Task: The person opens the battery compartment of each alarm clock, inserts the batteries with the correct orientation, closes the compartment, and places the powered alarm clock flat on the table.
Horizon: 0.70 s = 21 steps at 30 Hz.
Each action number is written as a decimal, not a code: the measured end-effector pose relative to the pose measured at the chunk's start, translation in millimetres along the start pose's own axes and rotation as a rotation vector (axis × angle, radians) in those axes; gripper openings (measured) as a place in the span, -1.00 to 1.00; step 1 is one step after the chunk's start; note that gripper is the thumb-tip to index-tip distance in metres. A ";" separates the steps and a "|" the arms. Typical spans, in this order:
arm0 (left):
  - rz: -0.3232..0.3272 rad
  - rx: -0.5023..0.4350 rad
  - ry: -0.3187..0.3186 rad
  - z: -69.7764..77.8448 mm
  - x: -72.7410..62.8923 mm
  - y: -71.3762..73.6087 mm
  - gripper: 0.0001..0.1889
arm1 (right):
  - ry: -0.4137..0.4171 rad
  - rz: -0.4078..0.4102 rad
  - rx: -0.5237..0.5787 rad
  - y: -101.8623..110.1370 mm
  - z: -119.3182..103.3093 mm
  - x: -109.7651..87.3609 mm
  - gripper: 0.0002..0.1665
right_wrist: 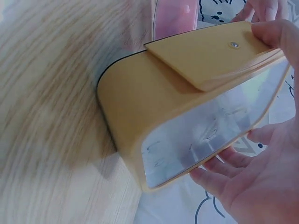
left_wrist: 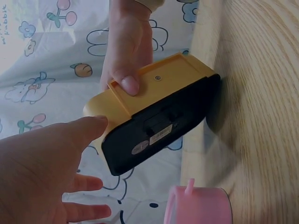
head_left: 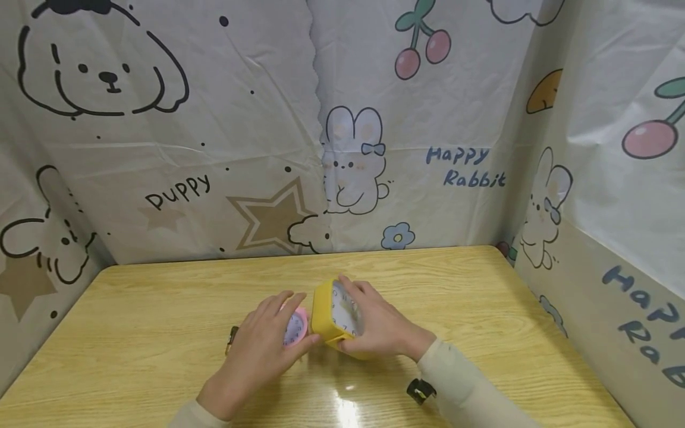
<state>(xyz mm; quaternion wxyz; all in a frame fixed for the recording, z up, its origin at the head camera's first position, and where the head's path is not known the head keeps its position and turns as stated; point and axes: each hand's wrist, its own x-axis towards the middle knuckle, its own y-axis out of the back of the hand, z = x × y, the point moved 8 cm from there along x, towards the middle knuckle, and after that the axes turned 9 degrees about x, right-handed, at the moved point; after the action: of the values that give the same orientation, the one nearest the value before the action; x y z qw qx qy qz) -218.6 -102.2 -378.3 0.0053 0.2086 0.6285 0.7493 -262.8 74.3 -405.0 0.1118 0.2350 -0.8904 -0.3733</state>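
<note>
A yellow alarm clock [head_left: 323, 309] with a white dial is tilted over the table in my right hand [head_left: 382, 324], whose thumb and fingers grip it by opposite edges. The left wrist view shows its black back [left_wrist: 161, 128] with a small label; one corner is close to or on the wood. Just left of it stands a pink round clock [head_left: 296, 328], partly hidden by my left hand [head_left: 259, 339]. The left fingers are spread and relaxed. My left thumb tip reaches the yellow clock's corner; whether it touches I cannot tell.
Both clocks are over a light wooden table [head_left: 160, 309]. White cloth [head_left: 257, 137] printed with cartoon animals, stars and cherries hangs behind and at the sides. Each wrist has a dark strapped device [head_left: 421, 390]. Light glares off the table's front.
</note>
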 end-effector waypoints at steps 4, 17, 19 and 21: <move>0.040 -0.013 -0.025 2.9 0.5 3.7 -0.21 | 0.012 0.012 0.068 2.1 0.9 -0.5 0.45; 0.055 -0.021 -0.029 4.4 -1.3 1.6 -0.20 | 0.061 0.069 0.214 9.2 12.7 -3.6 0.35; 0.057 -0.018 -0.031 4.9 -1.2 1.3 -0.21 | 0.066 0.074 0.241 10.2 13.9 -4.4 0.34; 0.058 -0.018 -0.032 5.9 -0.8 1.4 -0.21 | 0.073 0.077 0.263 11.1 14.3 -5.4 0.34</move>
<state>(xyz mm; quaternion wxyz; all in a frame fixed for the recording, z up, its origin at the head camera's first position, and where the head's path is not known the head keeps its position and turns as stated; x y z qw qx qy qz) -215.7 -97.2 -376.6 -0.0043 0.2387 0.6155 0.7511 -267.3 92.5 -407.1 0.1266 0.2269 -0.9354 -0.2399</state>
